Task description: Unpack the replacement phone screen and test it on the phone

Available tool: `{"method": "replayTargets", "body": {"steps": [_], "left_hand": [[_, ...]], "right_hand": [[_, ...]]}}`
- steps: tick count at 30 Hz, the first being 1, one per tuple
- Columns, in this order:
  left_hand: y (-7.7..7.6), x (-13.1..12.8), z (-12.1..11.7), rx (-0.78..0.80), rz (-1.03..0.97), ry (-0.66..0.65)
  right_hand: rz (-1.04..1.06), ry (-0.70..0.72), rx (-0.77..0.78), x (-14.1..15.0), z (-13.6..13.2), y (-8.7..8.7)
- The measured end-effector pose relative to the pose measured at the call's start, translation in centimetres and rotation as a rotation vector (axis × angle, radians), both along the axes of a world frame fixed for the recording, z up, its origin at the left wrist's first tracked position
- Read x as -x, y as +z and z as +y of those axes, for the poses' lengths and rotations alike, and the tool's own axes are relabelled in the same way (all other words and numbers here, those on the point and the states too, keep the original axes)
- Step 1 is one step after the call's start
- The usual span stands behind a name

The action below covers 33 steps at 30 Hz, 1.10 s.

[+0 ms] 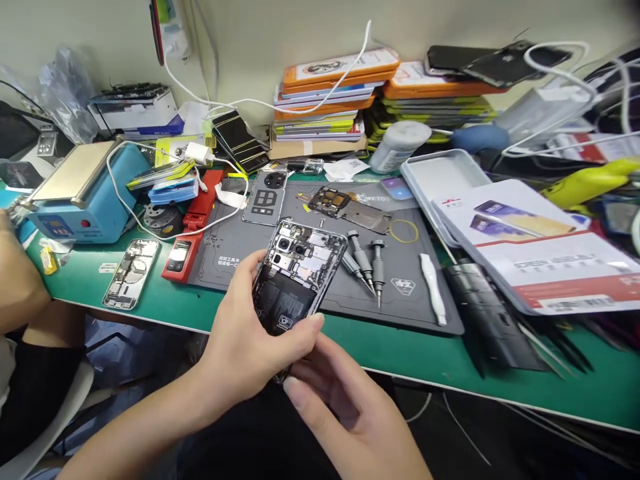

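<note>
An opened phone (296, 275) with its back cover off shows cameras, boards and a black battery. My left hand (250, 340) wraps around its lower half, thumb laid across the bottom edge. My right hand (340, 407) sits just below, its thumb tip touching the phone's bottom end. The phone hangs tilted above the front edge of the grey work mat (415, 293). Two screwdrivers (367, 261) lie on the mat right beside it.
A white pry tool (433, 288), a grey back cover (265, 197) and a metal shield (345, 207) lie on the mat. Another open phone (131, 273) lies at left by a blue heating plate (83, 193). Stacked boxes (330, 100) line the wall. Another person's arm (15, 280) shows at far left.
</note>
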<state>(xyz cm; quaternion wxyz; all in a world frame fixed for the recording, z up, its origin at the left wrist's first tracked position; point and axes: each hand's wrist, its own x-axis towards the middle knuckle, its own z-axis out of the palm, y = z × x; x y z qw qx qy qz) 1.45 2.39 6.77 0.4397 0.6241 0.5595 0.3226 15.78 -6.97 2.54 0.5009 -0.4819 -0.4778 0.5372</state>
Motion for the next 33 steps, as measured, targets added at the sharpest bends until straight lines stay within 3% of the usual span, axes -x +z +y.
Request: {"method": "replayTargets", "body": {"steps": [3,13,20,26,33], "left_hand": [[-0.2,-0.4,-0.1,-0.017,0.011,0.004],[0.7,1.2,-0.7,0.055,-0.103,-0.096],[-0.2,2.4,-1.9,0.016,-0.092,-0.105],[-1.2,2.2,-2.9,-0.103,-0.15,-0.032],[-1.3,3.0,-3.5,-0.16,-0.168,-0.091]], "right_hand": [[0.154,-0.026,0.114,0.3,0.3,0.4],[0.269,-0.027,0.15,-0.1,1.6,0.9],[0.362,0.057,0.39,-0.8,1.5,2.2],[0.486,0.131,0.386,-1.2,1.4,2.6],[0.554,0.177,0.377,-1.4,1.5,2.9]]}}
